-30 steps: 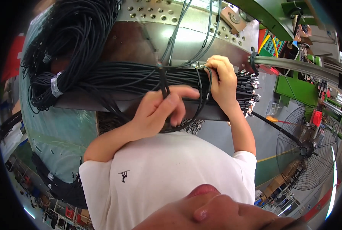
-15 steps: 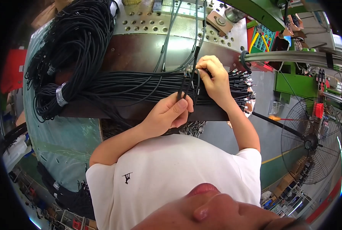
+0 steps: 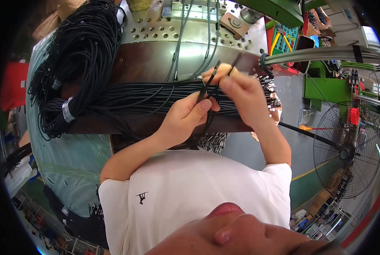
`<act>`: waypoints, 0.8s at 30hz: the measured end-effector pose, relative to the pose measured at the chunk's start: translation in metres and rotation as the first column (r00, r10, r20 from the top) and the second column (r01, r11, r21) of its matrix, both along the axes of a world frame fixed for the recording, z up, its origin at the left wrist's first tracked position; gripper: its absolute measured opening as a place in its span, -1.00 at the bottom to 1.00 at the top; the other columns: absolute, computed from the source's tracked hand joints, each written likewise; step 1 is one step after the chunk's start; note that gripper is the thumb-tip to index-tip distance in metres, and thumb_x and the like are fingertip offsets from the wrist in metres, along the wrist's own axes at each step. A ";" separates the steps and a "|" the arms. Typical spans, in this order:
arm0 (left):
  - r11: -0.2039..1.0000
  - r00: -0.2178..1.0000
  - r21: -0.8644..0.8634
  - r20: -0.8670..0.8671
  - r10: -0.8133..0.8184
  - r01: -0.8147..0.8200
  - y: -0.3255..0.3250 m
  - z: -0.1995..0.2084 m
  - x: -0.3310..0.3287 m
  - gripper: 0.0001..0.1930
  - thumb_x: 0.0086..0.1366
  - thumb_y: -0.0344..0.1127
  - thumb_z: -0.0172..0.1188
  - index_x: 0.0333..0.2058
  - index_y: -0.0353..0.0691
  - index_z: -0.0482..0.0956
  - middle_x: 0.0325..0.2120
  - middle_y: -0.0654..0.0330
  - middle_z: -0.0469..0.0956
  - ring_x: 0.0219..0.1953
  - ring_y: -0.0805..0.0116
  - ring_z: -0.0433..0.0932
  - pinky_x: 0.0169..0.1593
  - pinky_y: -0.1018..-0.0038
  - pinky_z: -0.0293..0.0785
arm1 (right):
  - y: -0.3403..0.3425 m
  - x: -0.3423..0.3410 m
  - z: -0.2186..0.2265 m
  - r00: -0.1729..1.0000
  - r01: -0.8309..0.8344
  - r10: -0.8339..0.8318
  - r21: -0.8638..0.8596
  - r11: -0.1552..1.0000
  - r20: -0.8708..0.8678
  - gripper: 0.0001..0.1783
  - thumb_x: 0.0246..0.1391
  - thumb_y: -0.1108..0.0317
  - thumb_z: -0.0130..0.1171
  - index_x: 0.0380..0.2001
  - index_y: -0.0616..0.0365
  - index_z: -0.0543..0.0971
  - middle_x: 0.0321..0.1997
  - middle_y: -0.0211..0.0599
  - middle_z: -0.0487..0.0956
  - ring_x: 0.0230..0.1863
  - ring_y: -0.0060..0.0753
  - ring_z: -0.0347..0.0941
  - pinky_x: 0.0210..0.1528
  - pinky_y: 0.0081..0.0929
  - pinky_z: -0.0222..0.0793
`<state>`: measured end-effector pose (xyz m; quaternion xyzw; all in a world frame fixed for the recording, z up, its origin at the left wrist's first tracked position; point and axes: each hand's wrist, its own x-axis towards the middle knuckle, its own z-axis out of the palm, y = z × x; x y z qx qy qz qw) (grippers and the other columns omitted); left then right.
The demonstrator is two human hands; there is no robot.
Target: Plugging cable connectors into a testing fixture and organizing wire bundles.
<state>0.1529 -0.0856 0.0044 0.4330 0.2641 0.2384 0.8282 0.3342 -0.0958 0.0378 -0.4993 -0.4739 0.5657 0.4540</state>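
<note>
My left hand is closed around a black cable, whose bare metal connector end points up and away from me. Just to its right, my right hand pinches a thin black strand; motion blurs it, so its exact kind is unclear. Beneath both hands, a thick bundle of black cables lies across the brown work surface. Its many metal-tipped ends fan out beyond my right hand. More dark strands hang below my left hand, partly hidden by it.
A large coil of black cables, wrapped with clear tape, sits at the left. Behind the brown surface is a metal plate with holes, with a green machine arm above. A floor fan stands at the right.
My right hand has turned and pulled slightly right and toward me with the thin black strand. The connector end of the cable in my left hand now points up more clearly.
</note>
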 end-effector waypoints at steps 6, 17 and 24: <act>0.997 0.998 0.028 -0.027 -0.064 0.065 0.005 0.005 0.005 -0.68 0.48 -0.14 -0.18 -0.16 -0.30 0.39 -0.68 0.40 0.22 -0.64 0.68 0.11 -0.54 0.69 0.06 | 0.008 0.028 -0.008 0.271 -0.283 -0.679 0.731 0.621 0.682 -0.62 -0.15 0.43 0.31 -0.17 0.14 0.55 -0.33 -0.33 0.53 -0.20 -0.22 0.44 -0.15 -0.32 0.31; 0.976 0.979 -0.076 0.030 -0.204 0.206 0.026 0.029 -0.019 -0.49 0.46 -0.08 -0.33 -0.23 -0.40 0.51 -0.68 0.18 0.52 -0.68 0.54 0.44 -0.57 0.65 0.34 | 0.009 0.045 -0.080 0.644 -0.079 -0.390 0.565 0.821 0.658 -0.78 -0.18 0.59 0.28 -0.39 0.12 0.56 -0.30 -0.31 0.52 -0.29 -0.20 0.44 -0.20 -0.37 0.32; 0.892 0.938 -0.289 0.118 -0.327 0.347 0.019 0.007 0.012 -0.50 0.39 -0.16 -0.35 -0.26 -0.44 0.53 -0.72 0.10 0.50 -0.75 0.47 0.40 -0.65 0.60 0.34 | 0.010 0.045 -0.071 0.564 -0.166 -0.368 0.539 0.826 0.739 -0.80 -0.17 0.57 0.32 -0.41 0.20 0.53 -0.30 -0.25 0.50 -0.36 -0.23 0.48 -0.35 -0.42 0.41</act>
